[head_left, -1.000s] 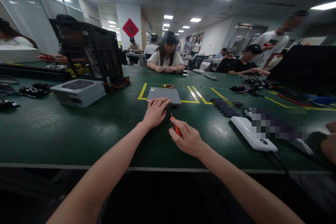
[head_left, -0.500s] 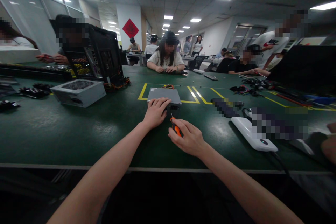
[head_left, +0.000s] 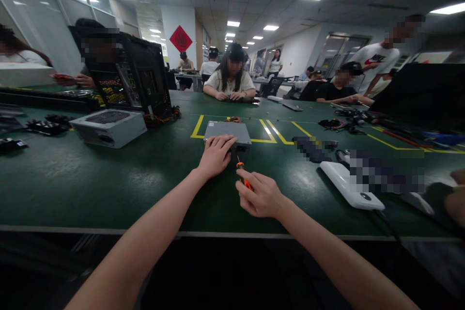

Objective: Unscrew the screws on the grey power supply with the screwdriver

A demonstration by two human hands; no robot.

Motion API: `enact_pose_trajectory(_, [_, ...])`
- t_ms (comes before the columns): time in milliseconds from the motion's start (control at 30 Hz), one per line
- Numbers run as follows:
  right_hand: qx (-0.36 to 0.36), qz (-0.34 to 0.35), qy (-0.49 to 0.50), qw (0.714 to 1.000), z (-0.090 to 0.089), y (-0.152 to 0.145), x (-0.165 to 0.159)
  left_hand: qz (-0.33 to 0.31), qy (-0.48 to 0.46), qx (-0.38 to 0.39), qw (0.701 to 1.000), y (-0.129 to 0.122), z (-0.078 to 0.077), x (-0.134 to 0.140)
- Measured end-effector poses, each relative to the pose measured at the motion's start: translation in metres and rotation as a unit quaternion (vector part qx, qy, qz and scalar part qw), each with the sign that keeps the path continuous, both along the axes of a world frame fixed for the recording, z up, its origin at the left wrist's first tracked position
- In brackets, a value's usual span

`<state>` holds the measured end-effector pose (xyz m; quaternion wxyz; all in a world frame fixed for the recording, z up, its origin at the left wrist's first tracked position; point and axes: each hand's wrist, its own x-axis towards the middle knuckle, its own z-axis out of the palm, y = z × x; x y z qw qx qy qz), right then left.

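A grey computer power supply (head_left: 232, 131) lies on the green table straight ahead of me, its dark socket side facing me. My left hand (head_left: 217, 156) grips it at the near left, with the fingers over its top and the palm at its front side; the thumb is partly hidden. In my right hand (head_left: 259, 193) is an orange and black screwdriver (head_left: 240, 166), held by the handle in closed fingers. Its thin shaft points up and away, toward the near side of the power supply. Whether the tip touches the casing, I cannot tell.
Left of my hands stands a second power supply (head_left: 111, 128), with an open black computer case (head_left: 140, 77) behind it. A white power bank (head_left: 350, 186) with a cable lies at the right, near a dark monitor (head_left: 421, 97). A co-worker (head_left: 228, 80) sits across the table.
My right hand has shifted slightly down and right, its fingers now curled lower on the screwdriver's handle. My left hand and the power supply have stayed put.
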<state>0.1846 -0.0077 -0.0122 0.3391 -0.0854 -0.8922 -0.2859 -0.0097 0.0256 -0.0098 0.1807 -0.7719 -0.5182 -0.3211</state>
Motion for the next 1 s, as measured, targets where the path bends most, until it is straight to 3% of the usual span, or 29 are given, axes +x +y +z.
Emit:
enact_pose_trajectory(267, [0.037, 0.012, 0.000, 0.999, 0.0046, -0.0006, -0.0006, 0.003, 0.001, -0.004, 1.000, -0.0008, 0.0010, 0.0005])
enact_pose_trajectory(467, [0.017, 0.019, -0.017, 1.000, 0.0027, -0.0022, -0.0006, 0.003, 0.001, -0.003, 1.000, 0.0006, 0.0000, -0.0001])
enact_pose_trajectory(700, [0.029, -0.034, 0.046, 0.998, -0.0027, 0.0034, 0.0004, 0.000, 0.002, -0.004, 1.000, 0.0000, 0.0002, -0.0004])
enact_pose_trajectory(1000, [0.009, -0.015, 0.065, 0.998, -0.0006, 0.0035, -0.0002, 0.003, 0.002, -0.007, 1.000, -0.0010, 0.0012, 0.0000])
